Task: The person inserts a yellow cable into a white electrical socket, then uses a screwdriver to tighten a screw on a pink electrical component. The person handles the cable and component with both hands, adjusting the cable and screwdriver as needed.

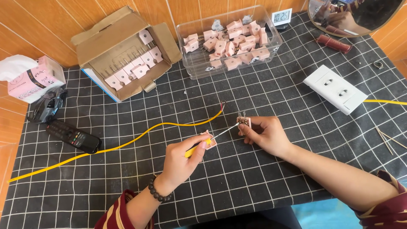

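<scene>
Black checked cloth is covering the tabletop (271,93). At centre frame, the left hand (180,159) fingers are gripping a yellow screwdriver (207,139), its tip touching the pink plug (244,123) that the right hand (266,135) fingers are pinching.

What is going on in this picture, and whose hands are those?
The hands belong to a person wearing a camera on their head, so you look down as they do. The left hand holds a small yellow-handled screwdriver and its metal tip touches a little pink plastic plug piece held in the right hand. They work over a black cloth with white squares. On it lie a long yellow wire, a clear plastic tub of more pink pieces, an open cardboard box with others in a row, a white wall socket and a black remote control.
</scene>
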